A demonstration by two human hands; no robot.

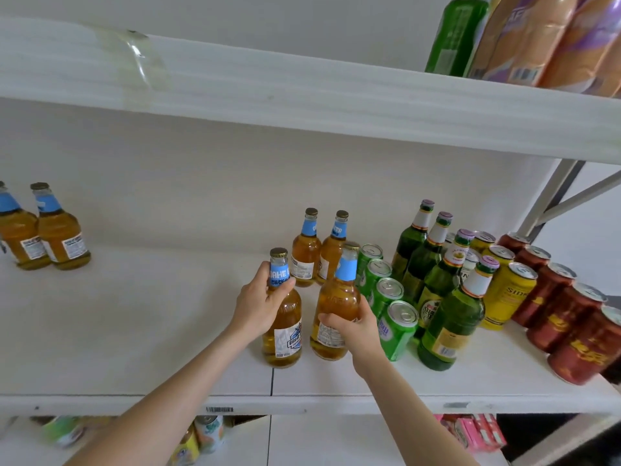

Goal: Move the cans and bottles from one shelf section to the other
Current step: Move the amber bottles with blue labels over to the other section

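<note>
**Amber glass bottles with blue neck labels [305, 253]: six on the white shelf board [134, 331], two of them in hand**

At the far left of the frame, a pair of these amber bottles [60, 237] stands on the board, well apart from everything else. Near the centre, the left hand [260, 301] curls its fingers and thumb round the blue-labelled neck of the front-left bottle [285, 338]. This bottle is just right of the dark seam [271, 381] in the board. Just beside it, the right hand [356, 331] wraps round the belly of the front-right bottle [337, 294], with fingers and thumb closed on the glass. I cannot tell whether either base is off the board. Behind these two, the back pair [331, 257] stands side by side.

Further right is a row of green metal cans [386, 294]. Next come green glass bottles with white neck labels [450, 317], yellow cans [507, 294] and, at the right edge, dark red cans [564, 317]. On the shelf above, at the upper right, a green plastic bottle [450, 38] stands beside orange-and-purple packs [537, 38].
</note>
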